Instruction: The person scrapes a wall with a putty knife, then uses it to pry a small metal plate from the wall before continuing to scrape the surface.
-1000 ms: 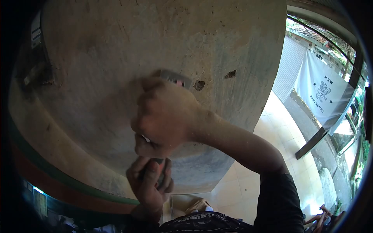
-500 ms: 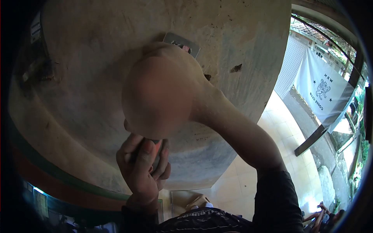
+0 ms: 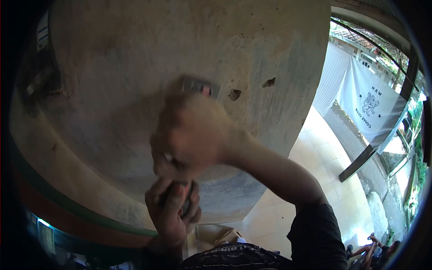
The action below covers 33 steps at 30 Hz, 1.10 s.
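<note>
My right hand [image 3: 191,135], smeared by motion, is closed in front of the wall. From its far side juts a flat grey scraper [image 3: 201,86] with dark and red print; its handle is hidden in the fist. A small whitish spot shows at the near fingers, too blurred to name. Just below, my left hand [image 3: 168,211] is wrapped round a dark, flat-looking object with an orange-red part [image 3: 185,191]. Most of that object is covered by the fingers. The two hands nearly touch.
The worn, stained wall [image 3: 135,54] has two chipped holes, one a dark hole [image 3: 234,94]. A white banner [image 3: 371,103] hangs on the right by a wooden post [image 3: 357,163]. Tiled floor [image 3: 274,209] lies below. Another person [image 3: 380,252] is at bottom right.
My right hand and the scraper have moved down along the wall and closer to the camera's lower view, uncovering a hole. My left hand has shifted slightly down and right, still holding its object.
</note>
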Tool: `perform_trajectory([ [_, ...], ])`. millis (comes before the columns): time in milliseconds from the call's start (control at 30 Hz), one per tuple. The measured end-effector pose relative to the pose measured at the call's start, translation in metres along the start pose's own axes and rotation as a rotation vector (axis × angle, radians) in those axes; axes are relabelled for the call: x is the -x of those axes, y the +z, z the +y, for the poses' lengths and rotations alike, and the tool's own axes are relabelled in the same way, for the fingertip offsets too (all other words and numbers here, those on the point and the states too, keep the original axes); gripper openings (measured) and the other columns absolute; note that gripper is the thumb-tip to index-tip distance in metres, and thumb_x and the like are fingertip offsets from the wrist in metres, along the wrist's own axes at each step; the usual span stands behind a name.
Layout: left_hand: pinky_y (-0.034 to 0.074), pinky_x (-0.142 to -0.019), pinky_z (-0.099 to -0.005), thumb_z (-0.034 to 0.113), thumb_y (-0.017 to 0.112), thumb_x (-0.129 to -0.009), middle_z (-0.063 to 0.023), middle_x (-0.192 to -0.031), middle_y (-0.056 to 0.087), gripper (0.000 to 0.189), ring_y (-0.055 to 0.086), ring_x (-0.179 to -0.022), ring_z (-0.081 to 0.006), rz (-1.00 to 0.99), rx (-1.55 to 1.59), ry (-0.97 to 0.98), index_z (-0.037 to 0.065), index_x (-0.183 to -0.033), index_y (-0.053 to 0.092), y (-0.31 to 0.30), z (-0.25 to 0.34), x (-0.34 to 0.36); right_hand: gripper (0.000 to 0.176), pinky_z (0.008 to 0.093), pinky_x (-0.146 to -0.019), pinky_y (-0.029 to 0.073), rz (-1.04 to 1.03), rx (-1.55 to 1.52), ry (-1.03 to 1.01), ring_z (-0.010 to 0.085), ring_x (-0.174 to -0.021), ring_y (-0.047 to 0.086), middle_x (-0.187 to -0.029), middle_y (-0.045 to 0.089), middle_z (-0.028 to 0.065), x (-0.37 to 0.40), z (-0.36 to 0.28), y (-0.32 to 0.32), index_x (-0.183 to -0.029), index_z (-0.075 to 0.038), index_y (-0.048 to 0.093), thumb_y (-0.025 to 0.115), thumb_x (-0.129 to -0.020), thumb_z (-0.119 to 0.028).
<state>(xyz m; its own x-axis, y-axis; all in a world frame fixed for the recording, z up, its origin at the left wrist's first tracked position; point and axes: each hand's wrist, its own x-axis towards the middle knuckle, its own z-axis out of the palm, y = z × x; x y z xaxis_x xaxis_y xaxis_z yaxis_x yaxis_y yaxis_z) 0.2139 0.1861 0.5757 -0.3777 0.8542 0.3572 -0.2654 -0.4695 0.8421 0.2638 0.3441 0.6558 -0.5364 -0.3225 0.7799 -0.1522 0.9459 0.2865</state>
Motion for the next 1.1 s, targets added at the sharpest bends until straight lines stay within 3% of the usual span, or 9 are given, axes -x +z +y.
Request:
perform_trajectory([
  [100, 0.027, -0.032, -0.0181, 0.023, 0.052, -0.092, -0.007, -0.065, 0.048, 0.026, 0.032, -0.037, -0.0029, 0.113, -0.042, -0.021, -0.002, -0.099, 0.051, 0.012, 0.008, -0.001, 0.023, 0.0361, -0.042, 0.04, 0.056, -0.128, -0.099, 0.0238, -0.039, 0.048, -0.041, 0.043, 0.0051, -0.002, 0.004, 0.0, -0.046, -0.009, 0.049, 0.058, -0.064, -0.021],
  [167, 0.028, -0.032, -0.0183, 0.023, 0.052, -0.092, -0.0069, -0.066, 0.049, 0.024, 0.033, -0.038, -0.0026, 0.1, -0.031, -0.054, 0.0, -0.093, 0.051, 0.01, 0.022, -0.018, 0.029, 0.0356, -0.044, 0.041, 0.063, 0.055, -0.037, 0.0229, -0.039, 0.049, -0.041, 0.043, 0.0046, -0.016, 0.016, -0.012, -0.045, -0.008, 0.047, 0.059, -0.068, -0.022],
  [233, 0.028, -0.032, -0.0181, 0.023, 0.052, -0.093, -0.0071, -0.066, 0.05, 0.023, 0.034, -0.039, -0.0026, -0.007, -0.012, 0.002, 0.0, -0.091, 0.05, 0.014, 0.024, -0.025, 0.031, 0.0357, -0.044, 0.042, 0.068, 0.001, -0.01, 0.0225, -0.039, 0.049, -0.041, 0.043, 0.0044, -0.017, 0.009, -0.017, -0.045, -0.009, 0.047, 0.058, -0.07, -0.024],
  [367, 0.028, -0.033, -0.0175, 0.021, 0.051, -0.093, -0.0062, -0.064, 0.047, 0.021, 0.033, -0.038, -0.0031, 0.096, 0.028, -0.029, 0.0, -0.09, 0.05, 0.002, -0.004, 0.003, 0.037, 0.0365, -0.042, 0.04, 0.024, -0.086, -0.05, 0.022, -0.037, 0.047, -0.04, 0.042, 0.0045, 0.001, -0.008, 0.006, -0.045, -0.009, 0.048, 0.058, -0.074, -0.03],
  [567, 0.029, -0.032, -0.019, 0.026, 0.053, -0.091, -0.0073, -0.065, 0.05, 0.025, 0.033, -0.037, -0.004, 0.13, -0.07, 0.021, 0.001, -0.089, 0.052, 0.01, 0.015, -0.025, 0.031, 0.0372, -0.04, 0.04, -0.049, 0.108, 0.007, 0.0218, -0.035, 0.047, -0.039, 0.043, 0.0043, -0.028, 0.015, -0.021, -0.046, -0.01, 0.05, 0.057, -0.071, -0.027],
  [667, 0.028, -0.031, -0.0192, 0.022, 0.051, -0.092, -0.0054, -0.06, 0.047, 0.025, 0.035, -0.039, -0.0031, 0.027, -0.093, 0.036, -0.003, -0.095, 0.053, 0.011, 0.015, -0.022, 0.029, 0.0389, -0.041, 0.04, -0.061, 0.062, 0.014, 0.0223, -0.037, 0.049, -0.039, 0.045, 0.0056, -0.021, 0.006, -0.02, -0.044, -0.009, 0.049, 0.056, -0.068, -0.024],
  [800, 0.024, -0.03, -0.0183, 0.021, 0.051, -0.092, -0.0041, -0.06, 0.046, 0.025, 0.034, -0.039, -0.0028, 0.079, -0.076, 0.074, -0.003, -0.098, 0.053, 0.007, 0.003, -0.009, 0.028, 0.04, -0.043, 0.041, 0.019, -0.104, -0.104, 0.0242, -0.038, 0.05, -0.041, 0.047, 0.0074, -0.01, 0.0, -0.001, -0.044, -0.008, 0.05, 0.056, -0.066, -0.025],
  [900, 0.022, -0.03, -0.0175, 0.022, 0.051, -0.092, -0.0042, -0.062, 0.046, 0.025, 0.033, -0.039, -0.0029, 0.225, -0.07, 0.079, -0.002, -0.1, 0.053, 0.008, 0.017, -0.034, 0.025, 0.0377, -0.048, 0.043, -0.092, 0.106, -0.027, 0.0247, -0.041, 0.051, -0.041, 0.047, 0.007, -0.026, 0.011, -0.008, -0.045, -0.01, 0.052, 0.056, -0.063, -0.026],
  [1100, 0.025, -0.031, -0.018, 0.026, 0.054, -0.091, -0.0055, -0.063, 0.048, 0.026, 0.032, -0.038, -0.0029, 0.14, -0.079, 0.014, 0.0, -0.095, 0.052, 0.002, -0.001, -0.005, 0.024, 0.036, -0.061, 0.045, -0.106, 0.113, -0.045, 0.0273, -0.045, 0.051, -0.045, 0.05, 0.0085, -0.004, 0.001, 0.007, -0.047, -0.01, 0.054, 0.054, -0.063, -0.028],
])
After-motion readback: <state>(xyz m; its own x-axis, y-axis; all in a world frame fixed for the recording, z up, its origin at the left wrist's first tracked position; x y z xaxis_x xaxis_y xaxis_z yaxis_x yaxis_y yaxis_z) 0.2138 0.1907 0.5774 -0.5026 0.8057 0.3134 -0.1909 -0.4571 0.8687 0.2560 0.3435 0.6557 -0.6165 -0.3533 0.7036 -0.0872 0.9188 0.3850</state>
